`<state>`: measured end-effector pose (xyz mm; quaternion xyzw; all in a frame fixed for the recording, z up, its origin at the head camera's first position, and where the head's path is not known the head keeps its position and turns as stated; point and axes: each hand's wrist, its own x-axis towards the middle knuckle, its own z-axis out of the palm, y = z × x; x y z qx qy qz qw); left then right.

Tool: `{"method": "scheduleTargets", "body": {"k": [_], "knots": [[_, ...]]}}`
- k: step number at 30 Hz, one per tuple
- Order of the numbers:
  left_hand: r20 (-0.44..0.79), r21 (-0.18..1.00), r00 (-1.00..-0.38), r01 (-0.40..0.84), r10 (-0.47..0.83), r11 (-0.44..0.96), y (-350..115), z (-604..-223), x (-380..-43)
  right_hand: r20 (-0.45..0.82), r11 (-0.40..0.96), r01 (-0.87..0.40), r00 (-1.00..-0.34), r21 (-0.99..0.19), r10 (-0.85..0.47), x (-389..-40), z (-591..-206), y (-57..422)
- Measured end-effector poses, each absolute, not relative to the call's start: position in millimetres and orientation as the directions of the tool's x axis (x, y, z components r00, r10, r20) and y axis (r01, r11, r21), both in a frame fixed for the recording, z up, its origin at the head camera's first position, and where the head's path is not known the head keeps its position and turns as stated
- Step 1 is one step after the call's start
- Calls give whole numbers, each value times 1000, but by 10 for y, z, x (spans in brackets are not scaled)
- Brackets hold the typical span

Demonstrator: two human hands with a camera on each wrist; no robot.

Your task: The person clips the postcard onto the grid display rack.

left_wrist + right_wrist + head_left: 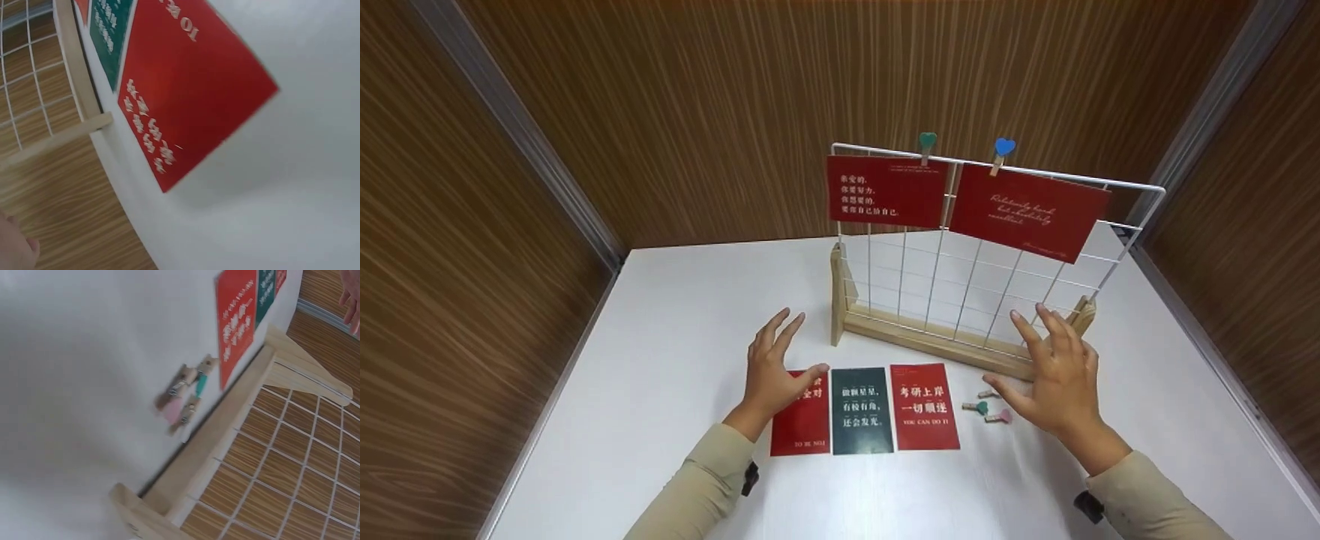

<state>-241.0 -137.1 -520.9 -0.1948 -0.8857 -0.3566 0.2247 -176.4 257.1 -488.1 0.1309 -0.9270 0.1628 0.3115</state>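
Note:
My left hand (772,379) hovers over the left red card (800,427), fingers spread and holding nothing. Beside that card lie a dark green card (862,411) and another red card (926,409), in a row on the table. My right hand (1057,379) is raised with fingers apart, near the front rail of the wire grid rack (952,259). Just left of its thumb lie three small wooden clips: one with a green heart (976,408), one with a pink heart (999,417), and a pale one (988,394). The right wrist view shows these clips (179,385) close to the rack's wooden base.
Two red cards hang on the grid's top, the left one (885,191) under a green heart clip (928,146), the tilted right one (1027,214) under a blue heart clip (1002,154). The rack's wooden base (930,345) stands behind the card row. Wood-patterned walls (697,112) enclose the white table (675,300).

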Motion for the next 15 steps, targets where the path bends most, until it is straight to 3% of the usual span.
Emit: {"method": "scheduleTargets", "body": {"k": [7, 15], "knots": [[433, 619, -884, 435, 178, 653, -1501, -5388, -2382, 506, 915, -303, -852, -266, -135, -1703, -5115, 2622], [322, 642, -932, 346, 169, 684, -1638, -5534, -2359, 436, 910, -298, -887, -288, -153, -1647, -5326, 2692]]}}
